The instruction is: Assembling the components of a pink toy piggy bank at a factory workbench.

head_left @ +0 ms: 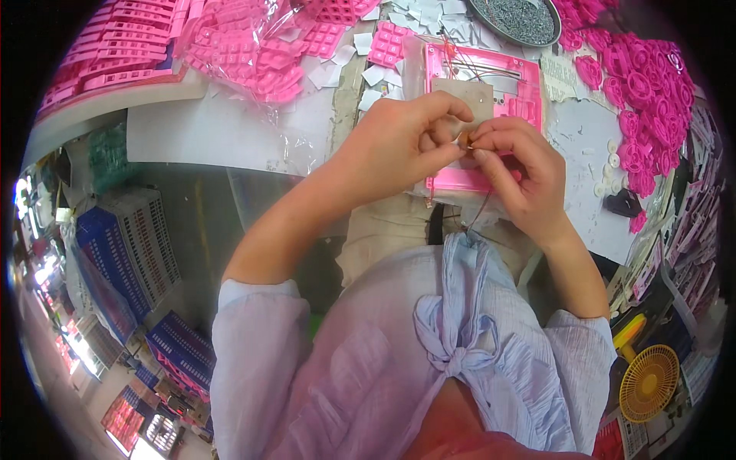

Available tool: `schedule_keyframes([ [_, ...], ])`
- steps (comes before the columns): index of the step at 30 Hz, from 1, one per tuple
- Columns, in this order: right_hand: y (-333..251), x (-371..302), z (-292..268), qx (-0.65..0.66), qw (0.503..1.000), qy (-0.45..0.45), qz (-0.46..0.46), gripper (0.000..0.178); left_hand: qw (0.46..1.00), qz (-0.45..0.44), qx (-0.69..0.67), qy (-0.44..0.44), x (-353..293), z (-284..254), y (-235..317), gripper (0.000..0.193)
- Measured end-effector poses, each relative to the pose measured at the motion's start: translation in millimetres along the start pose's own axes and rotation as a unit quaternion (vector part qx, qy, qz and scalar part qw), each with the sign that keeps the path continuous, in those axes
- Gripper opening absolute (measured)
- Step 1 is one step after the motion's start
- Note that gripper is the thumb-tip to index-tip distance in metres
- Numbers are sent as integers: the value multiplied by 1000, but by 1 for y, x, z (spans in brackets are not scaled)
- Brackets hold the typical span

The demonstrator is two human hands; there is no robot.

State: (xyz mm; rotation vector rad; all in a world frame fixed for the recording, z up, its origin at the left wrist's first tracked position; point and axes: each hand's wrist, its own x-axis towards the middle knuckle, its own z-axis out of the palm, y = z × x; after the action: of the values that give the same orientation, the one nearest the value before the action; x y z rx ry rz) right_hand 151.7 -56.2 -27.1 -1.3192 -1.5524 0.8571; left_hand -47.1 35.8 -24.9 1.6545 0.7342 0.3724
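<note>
My left hand (pixel 399 142) and my right hand (pixel 529 172) meet over a pink plastic housing (pixel 529 92). Between their fingertips is a small gold-brown part (pixel 464 140), mostly covered by the fingers. The right thumb and fingers pinch it. On its other side the left fingers are curled, with the thumb against it; their exact grip is partly hidden. Beneath the hands a grey-brown flat piece (pixel 468 92) lies in the housing. Thin red and dark wires (pixel 452 61) run at the housing's far side, and a wire (pixel 481 208) hangs below the right hand.
Pink keypads (pixel 268 61) in clear plastic lie at the far left, near stacked pink strips (pixel 123 46). White paper bits (pixel 376 75) are scattered nearby. Behind stands a round tray (pixel 521 38) of small metal parts. Pink ring-shaped parts (pixel 644 92) are heaped right; a yellow fan (pixel 648 383) is lower right.
</note>
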Motion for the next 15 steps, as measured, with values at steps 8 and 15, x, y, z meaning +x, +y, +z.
schedule_keyframes([
  [8, -1, -1, 0, -157, 973, -29, -165, 18, 973, -135, -178, -54, -1, -9, 8, 19],
  [15, 6, -4, 6, -223, 954, -30, -200, 19, 989, 72, 131, 0, 3, -8, 9, 12],
])
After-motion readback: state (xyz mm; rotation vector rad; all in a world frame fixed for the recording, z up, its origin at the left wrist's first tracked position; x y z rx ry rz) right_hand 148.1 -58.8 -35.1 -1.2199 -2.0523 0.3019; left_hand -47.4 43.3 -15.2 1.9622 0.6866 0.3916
